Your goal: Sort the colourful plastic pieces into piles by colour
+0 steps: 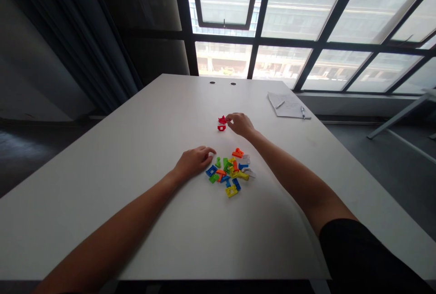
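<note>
My right hand (239,124) reaches out over the middle of the white table. Its thumb and fingertips are pinched together at the edge of a small red plastic piece (222,119). Just nearer to me lies a second red piece (221,128) with a square gap in it. My left hand (195,160) rests on the tabletop with the index finger stretched out and the other fingers loosely bent, holding nothing. Beside its fingertips is a loose pile of plastic pieces (234,173) in blue, green, orange, yellow and clear. A yellow piece (231,191) lies at the pile's near side.
The white table (143,126) narrows toward a row of windows. Sheets of paper (289,103) with a pen (279,104) and another pen-like object (303,112) lie at the far right. Two round cable holes sit near the far edge. A dark curtain (78,35) hangs at left.
</note>
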The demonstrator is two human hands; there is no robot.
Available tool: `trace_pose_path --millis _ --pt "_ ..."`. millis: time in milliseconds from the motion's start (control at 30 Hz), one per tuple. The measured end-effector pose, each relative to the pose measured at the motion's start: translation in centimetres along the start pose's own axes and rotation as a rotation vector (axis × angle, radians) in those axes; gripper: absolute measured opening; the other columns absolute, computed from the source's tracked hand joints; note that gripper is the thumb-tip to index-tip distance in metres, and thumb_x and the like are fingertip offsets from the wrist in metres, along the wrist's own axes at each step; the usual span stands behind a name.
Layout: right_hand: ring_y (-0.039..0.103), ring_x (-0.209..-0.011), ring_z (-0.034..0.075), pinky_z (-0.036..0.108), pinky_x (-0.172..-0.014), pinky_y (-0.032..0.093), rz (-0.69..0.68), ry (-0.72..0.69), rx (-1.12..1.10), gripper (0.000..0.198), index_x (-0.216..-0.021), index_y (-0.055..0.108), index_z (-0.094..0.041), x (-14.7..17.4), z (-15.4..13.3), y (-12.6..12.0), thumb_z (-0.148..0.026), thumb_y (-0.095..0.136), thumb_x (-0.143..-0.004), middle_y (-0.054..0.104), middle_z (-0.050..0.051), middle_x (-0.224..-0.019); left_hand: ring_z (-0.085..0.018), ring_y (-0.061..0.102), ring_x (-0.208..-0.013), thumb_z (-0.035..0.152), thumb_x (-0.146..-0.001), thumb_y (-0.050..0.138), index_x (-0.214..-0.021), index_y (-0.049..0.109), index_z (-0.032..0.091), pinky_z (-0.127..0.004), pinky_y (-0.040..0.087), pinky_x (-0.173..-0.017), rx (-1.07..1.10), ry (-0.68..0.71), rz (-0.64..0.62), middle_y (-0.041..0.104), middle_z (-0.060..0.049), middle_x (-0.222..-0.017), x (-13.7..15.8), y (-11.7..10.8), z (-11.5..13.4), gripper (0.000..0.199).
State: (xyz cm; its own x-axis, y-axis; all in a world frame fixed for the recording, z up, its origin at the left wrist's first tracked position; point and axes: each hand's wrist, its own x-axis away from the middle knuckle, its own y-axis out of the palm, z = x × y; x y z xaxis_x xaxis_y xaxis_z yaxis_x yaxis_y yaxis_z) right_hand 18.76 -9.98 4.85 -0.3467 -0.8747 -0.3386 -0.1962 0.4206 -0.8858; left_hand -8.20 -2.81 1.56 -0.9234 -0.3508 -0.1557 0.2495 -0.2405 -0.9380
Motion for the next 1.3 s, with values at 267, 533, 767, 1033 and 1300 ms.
trace_pose_path --millis 267,533,767,1033,1300 --pt "0.073 -0.096 0.026 0.029 -0.077 0.048 -0.216 -0.061 0.248 0.024 -0.106 0.079 -0.019 -2.3 -1.2 1.7 -0.015 0.056 -0.100 0.077 0.013 -0.110 -0.017 0.067 -0.080 0.040 -0.102 0.049 -0.120 0.073 0.034 -0.029 0.045 -0.070 0.007 -0.005 -0.003 0.073 0.001 -0.100 0.0 -0.1 0.1 0.031" --pt "0.072 -0.102 0.024 0.030 -0.082 0.049 -0.109 -0.055 0.203 0.034 -0.125 0.074 -0.026 0.1 -1.0 1.5 -0.020 0.049 -0.104 0.075 0.009 -0.121 -0.017 0.067 -0.080 0.041 -0.101 0.049 -0.121 0.072 0.033 -0.029 0.045 -0.069 0.004 0.006 -0.019 0.073 0.001 -0.101 0.0 -0.1 0.0 0.032" --pt "0.070 -0.112 0.025 0.032 -0.092 0.051 -0.309 -0.095 0.199 0.033 -0.125 0.077 -0.026 0.8 -2.1 1.1 -0.021 0.053 -0.103 0.074 0.009 -0.131 -0.017 0.068 -0.081 0.040 -0.102 0.049 -0.121 0.073 0.033 -0.030 0.045 -0.071 -0.009 0.006 -0.013 0.073 0.001 -0.103 0.0 0.1 -0.1 0.031" --pt "0.071 -0.110 0.023 0.030 -0.088 0.053 -0.316 -0.128 0.169 0.038 -0.129 0.075 -0.028 1.9 -2.1 -0.3 -0.017 0.055 -0.099 0.074 0.008 -0.132 -0.016 0.067 -0.079 0.041 -0.102 0.048 -0.120 0.073 0.033 -0.029 0.045 -0.070 0.002 0.007 -0.013 0.074 0.001 -0.101 0.1 0.0 -0.1 0.031" --pt "0.073 -0.090 0.017 0.026 -0.082 0.053 -0.558 -0.245 -0.177 0.029 -0.109 0.083 -0.027 5.7 0.8 -5.5 -0.014 0.063 -0.093 0.082 0.001 -0.104 -0.017 0.067 -0.079 0.041 -0.101 0.049 -0.120 0.073 0.032 -0.029 0.045 -0.069 0.013 0.003 -0.018 0.073 0.000 -0.099 0.0 -0.1 0.1 0.032"
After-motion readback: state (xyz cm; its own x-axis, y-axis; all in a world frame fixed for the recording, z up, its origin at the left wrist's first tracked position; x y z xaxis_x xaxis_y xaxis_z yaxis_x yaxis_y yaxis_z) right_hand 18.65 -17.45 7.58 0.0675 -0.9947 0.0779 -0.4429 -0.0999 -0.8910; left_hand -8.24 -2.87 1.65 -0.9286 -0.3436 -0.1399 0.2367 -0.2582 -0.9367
